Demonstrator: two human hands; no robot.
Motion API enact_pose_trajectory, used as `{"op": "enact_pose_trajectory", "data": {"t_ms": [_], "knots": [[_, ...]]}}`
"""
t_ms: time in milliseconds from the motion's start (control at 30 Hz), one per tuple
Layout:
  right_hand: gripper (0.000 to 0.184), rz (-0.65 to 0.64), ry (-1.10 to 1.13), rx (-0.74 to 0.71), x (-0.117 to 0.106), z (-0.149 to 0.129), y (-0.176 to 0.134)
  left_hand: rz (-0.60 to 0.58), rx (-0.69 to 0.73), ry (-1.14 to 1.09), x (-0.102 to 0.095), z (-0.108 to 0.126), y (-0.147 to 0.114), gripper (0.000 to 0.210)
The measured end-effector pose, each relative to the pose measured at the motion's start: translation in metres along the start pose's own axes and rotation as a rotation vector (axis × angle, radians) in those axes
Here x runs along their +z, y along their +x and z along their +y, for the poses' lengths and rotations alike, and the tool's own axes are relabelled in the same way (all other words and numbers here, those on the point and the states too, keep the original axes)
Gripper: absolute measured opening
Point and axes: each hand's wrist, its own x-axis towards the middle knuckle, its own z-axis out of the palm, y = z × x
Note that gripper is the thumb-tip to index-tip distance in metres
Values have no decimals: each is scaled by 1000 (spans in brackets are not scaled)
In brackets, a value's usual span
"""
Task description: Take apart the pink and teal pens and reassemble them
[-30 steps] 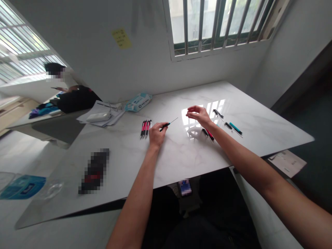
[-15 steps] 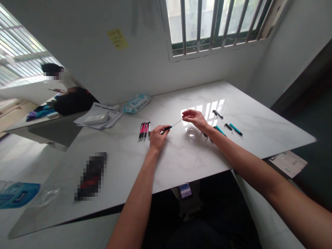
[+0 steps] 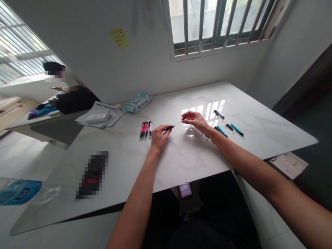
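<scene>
My left hand (image 3: 159, 137) is closed around a short black pen barrel piece (image 3: 169, 128) with a teal end. A thin pen refill (image 3: 177, 123) sticks out of that piece toward the right. At the refill's far end, the fingertips of my right hand (image 3: 196, 121) are pinched together on it. Left of my left hand lies a row of several pens (image 3: 145, 130), mostly pink and black. Beyond my right forearm are teal pen barrels (image 3: 237, 129), black pen parts (image 3: 229, 127) and another dark pen (image 3: 219, 114). My right forearm partly covers some parts.
A wet wipes pack (image 3: 138, 103) and papers (image 3: 97, 116) lie at the back left of the marble-patterned table (image 3: 181, 157). A blurred dark object (image 3: 92, 174) and a blue plastic package (image 3: 22, 192) are at the left. Another person (image 3: 72, 98) sits beyond the partition.
My right fingers have closed in on the refill's end, where they were slightly apart from it before. My left hand keeps its hold on the barrel piece. The view has shifted slightly.
</scene>
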Motion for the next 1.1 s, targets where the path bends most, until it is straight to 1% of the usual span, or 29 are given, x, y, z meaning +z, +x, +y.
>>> {"op": "enact_pose_trajectory", "data": {"t_ms": [133,267,367,500,633,800,867,933,1033,1100], "knots": [[47,-30,-5,10,7,0,-2,-24,1,-34,2,1,0,21],[49,-40,1,2,11,-3,-4,-49,-65,-153,5,1,1,22],[46,-64,-72,-22,13,-7,-7,-76,-117,-269,7,2,2,32],[38,-127,-159,-38,18,-7,-12,-122,-136,-366,9,7,1,48],[29,-148,-169,-60,24,-6,-14,-163,-130,-387,10,12,0,54],[25,-158,-187,-55,27,-6,-15,-167,-123,-363,11,13,-1,51],[27,-143,-164,-52,26,-9,-14,-168,-122,-350,11,12,-1,47],[30,-99,-75,-59,22,-13,-12,-153,-128,-324,11,11,-1,42],[34,21,106,-48,10,-21,-6,-77,-143,-252,8,8,1,36],[36,108,181,-26,0,-24,-1,-25,-146,-207,5,6,2,30]]}}
